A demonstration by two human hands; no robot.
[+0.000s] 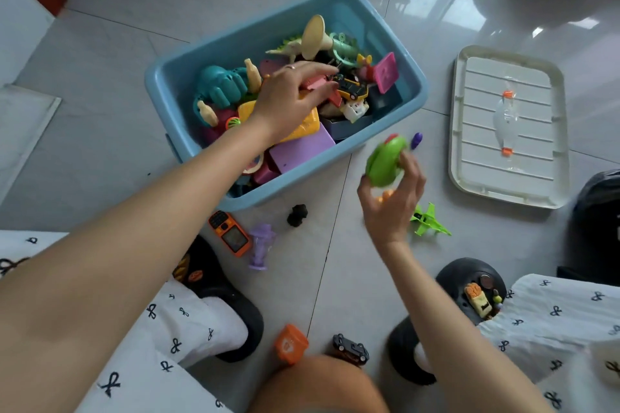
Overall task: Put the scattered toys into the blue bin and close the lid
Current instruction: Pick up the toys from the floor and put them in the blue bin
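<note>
The blue bin [241, 31] stands open on the tiled floor, piled with toys. My left hand [295, 94] reaches into it with fingers loosely extended, fingertips beside a yellow and black toy car [352, 90]. Just right of the bin, my right hand [392, 198] grips a round green toy [384, 163], blurred by motion. The white lid [510, 127] lies flat on the floor to the right. Loose on the floor are an orange toy phone [229, 233], a purple figure [261, 246], a black lump [297, 214], a green plane [431, 221], an orange cube [291, 343] and a black car [350, 347].
A small purple piece [417, 140] lies by the bin's right corner. My feet in black clogs [221, 282] with charms sit either side of the near toys, knees in white patterned cloth. A black bag [597, 221] stands at the right edge.
</note>
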